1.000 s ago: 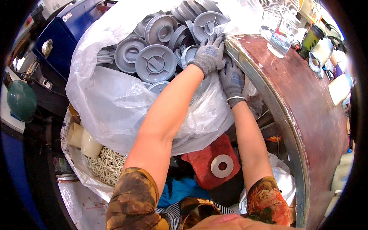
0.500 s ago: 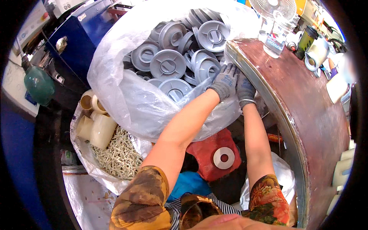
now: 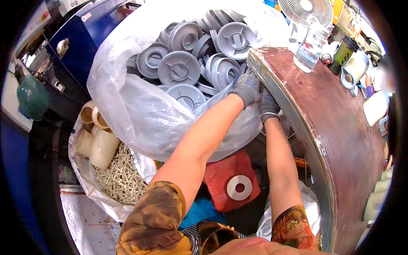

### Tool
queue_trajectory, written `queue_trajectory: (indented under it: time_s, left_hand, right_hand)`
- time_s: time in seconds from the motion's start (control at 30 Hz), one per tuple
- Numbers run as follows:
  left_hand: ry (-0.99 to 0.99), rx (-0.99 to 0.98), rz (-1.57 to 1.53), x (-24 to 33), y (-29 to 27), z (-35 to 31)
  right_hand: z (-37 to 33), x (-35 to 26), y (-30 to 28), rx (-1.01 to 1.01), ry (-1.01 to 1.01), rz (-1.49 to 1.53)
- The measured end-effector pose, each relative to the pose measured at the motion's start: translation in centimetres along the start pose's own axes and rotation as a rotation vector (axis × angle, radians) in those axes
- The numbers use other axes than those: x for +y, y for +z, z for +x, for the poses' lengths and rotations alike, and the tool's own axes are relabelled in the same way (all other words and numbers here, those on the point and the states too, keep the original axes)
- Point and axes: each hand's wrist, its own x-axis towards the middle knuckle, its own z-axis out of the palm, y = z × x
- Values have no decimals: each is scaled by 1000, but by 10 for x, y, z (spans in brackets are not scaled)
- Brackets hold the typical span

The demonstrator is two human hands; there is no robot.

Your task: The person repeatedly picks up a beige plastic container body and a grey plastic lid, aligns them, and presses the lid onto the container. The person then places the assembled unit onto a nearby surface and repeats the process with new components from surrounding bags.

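Observation:
A large clear plastic bag (image 3: 148, 114) stands in front of me, filled with round grey plastic caps (image 3: 179, 69), several of them in stacks. My left hand (image 3: 247, 88), in a grey glove, lies on the bag's right side by the table corner, its fingers stretched forward. Close beside it, my right hand (image 3: 269, 105), gloved too, reaches down between the bag and the table edge. Its fingers are hidden there, so what they touch does not show.
To the right curves a brown worktable (image 3: 323, 110) bearing a water jar (image 3: 307, 55), a fan (image 3: 307, 12) and a dark bottle (image 3: 343, 54). At left, a sack (image 3: 78, 170) holds small pale pieces (image 3: 123, 176) and cream pipe fittings (image 3: 104, 148). A red stool (image 3: 216, 180) bears a pale ring (image 3: 239, 188).
The view has shifted slightly, moving most of the scene left. My right hand has sunk lower beside the table edge; my left hand stays by the table corner.

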Motion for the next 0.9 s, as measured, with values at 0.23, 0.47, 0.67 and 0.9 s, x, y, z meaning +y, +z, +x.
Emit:
queue_trajectory:
  time_s: [0.23,0.47,0.67,0.9]
  left_hand:
    - [316,-390,48,27,27,4]
    - [3,-120,-697,46,54,-65]
    - [-298,103,-1009,93,31,-100]
    - [-233,-73,-293,119,-167,-190]
  right_hand:
    - [-23,68,28,-76,102,-219]
    - [-77,-28,-73,-247,336,112]
    - [-97,-26,-113,-342,-83,-459]
    - [-114,-58,-150,-209,-784,-743]
